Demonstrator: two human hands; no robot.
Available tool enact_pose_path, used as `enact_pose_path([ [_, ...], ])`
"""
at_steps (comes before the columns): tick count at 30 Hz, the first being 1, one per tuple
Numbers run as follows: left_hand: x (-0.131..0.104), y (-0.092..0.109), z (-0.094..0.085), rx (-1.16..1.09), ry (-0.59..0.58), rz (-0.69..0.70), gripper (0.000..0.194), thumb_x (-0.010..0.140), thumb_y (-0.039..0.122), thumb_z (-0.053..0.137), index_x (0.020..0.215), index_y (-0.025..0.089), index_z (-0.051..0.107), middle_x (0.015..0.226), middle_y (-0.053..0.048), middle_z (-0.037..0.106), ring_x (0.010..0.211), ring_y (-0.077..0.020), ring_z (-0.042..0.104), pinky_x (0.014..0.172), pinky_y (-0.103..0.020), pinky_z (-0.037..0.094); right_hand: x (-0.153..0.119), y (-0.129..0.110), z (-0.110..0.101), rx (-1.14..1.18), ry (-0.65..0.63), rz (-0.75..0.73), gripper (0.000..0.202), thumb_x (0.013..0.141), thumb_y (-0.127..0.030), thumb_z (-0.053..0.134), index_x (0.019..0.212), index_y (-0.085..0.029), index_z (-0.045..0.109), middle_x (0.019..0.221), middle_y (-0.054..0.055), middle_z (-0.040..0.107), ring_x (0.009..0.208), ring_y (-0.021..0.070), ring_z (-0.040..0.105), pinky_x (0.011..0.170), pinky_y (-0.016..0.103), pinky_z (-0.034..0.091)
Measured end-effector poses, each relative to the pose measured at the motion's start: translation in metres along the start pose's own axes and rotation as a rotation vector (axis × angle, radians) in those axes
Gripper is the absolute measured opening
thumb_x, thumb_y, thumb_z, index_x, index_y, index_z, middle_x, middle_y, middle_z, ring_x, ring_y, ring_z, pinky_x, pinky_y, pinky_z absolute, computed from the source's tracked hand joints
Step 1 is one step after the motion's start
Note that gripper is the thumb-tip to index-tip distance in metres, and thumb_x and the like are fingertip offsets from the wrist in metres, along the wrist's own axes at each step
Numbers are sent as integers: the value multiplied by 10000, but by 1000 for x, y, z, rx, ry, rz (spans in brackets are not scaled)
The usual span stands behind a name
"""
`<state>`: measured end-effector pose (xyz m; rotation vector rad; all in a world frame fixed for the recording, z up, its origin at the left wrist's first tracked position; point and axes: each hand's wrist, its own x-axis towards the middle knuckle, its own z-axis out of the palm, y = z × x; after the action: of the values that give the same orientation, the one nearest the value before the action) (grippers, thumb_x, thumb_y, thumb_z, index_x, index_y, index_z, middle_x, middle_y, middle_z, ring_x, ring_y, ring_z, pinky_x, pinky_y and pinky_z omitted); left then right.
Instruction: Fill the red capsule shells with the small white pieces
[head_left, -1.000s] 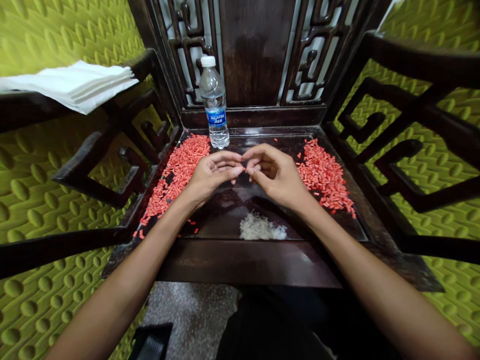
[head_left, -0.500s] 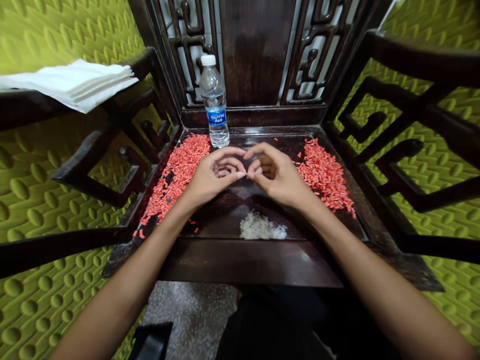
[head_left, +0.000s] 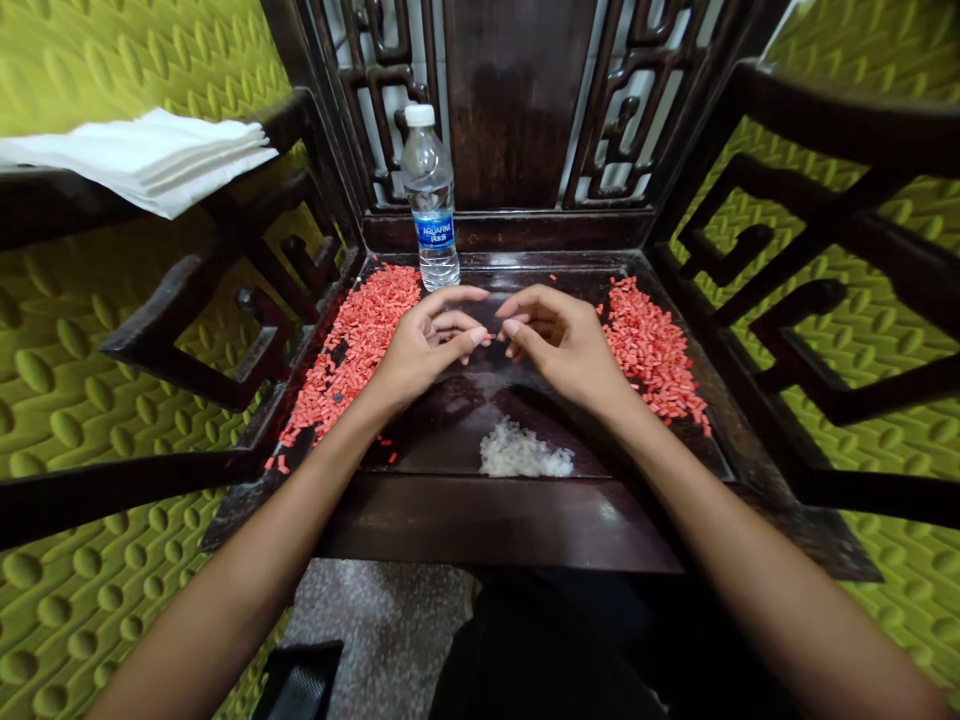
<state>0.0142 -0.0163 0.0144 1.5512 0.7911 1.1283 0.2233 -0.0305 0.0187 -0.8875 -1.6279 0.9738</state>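
Above the middle of the dark wooden seat, my left hand point(head_left: 429, 342) pinches a small red piece point(head_left: 487, 338) between thumb and fingers. Facing it across a narrow gap is my right hand point(head_left: 561, 342), its thumb pressed to curled fingers; whatever lies in that pinch is too small to make out. A heap of red pieces point(head_left: 373, 325) lies behind and left of my left hand. Another red heap point(head_left: 651, 345) is right of my right hand. Nearer the front edge sits a small pile of whitish translucent pieces point(head_left: 521, 450).
A water bottle point(head_left: 433, 210) with a white cap stands upright behind my left hand. White napkins point(head_left: 161, 160) rest on the left armrest. Carved dark wood armrests flank the seat point(head_left: 510, 520), and a carved backrest point(head_left: 517, 110) rises behind it.
My hands have moved slightly apart; their fingertips, touching before, now have a gap between them. A red piece now shows at my left fingertips.
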Motion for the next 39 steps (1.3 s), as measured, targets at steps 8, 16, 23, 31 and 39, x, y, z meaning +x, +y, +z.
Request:
enact_pose_path([
  [8,1,2,-1,-88,41,-19,533,812,399,925,1253,216,688,818,-4,736,751,-155,710,658,-252,542,-4,-7,1,-318,25,-245,13,967,-210,736,956,-211,742,899,16,780,795,181,713,744,309,551],
  [16,-1,4,2,-75,14,-19,478,834,388,909,1217,211,683,809,-5,742,766,-154,716,663,-250,535,-4,-9,1,-413,31,-355,57,973,-172,750,925,-202,748,871,8,777,777,168,692,749,298,528],
  [23,0,2,2,-92,-4,-8,467,833,392,913,1193,200,686,797,-3,740,756,-151,711,659,-248,529,-4,-10,2,-431,40,-351,93,993,-205,732,901,-206,741,880,20,789,779,178,699,749,308,526],
  [31,-1,1,5,-149,-11,-46,477,819,399,928,1181,199,691,820,-13,742,772,-156,710,676,-257,532,-6,-8,5,-385,56,-350,118,992,-195,710,875,-205,721,854,18,776,721,165,675,710,300,528],
  [39,-2,-2,6,-209,-29,-41,489,809,362,937,1197,197,689,823,-15,754,771,-149,702,674,-250,536,-6,-4,8,-227,64,-251,136,983,-278,715,869,-206,717,858,28,762,765,181,691,733,324,550],
])
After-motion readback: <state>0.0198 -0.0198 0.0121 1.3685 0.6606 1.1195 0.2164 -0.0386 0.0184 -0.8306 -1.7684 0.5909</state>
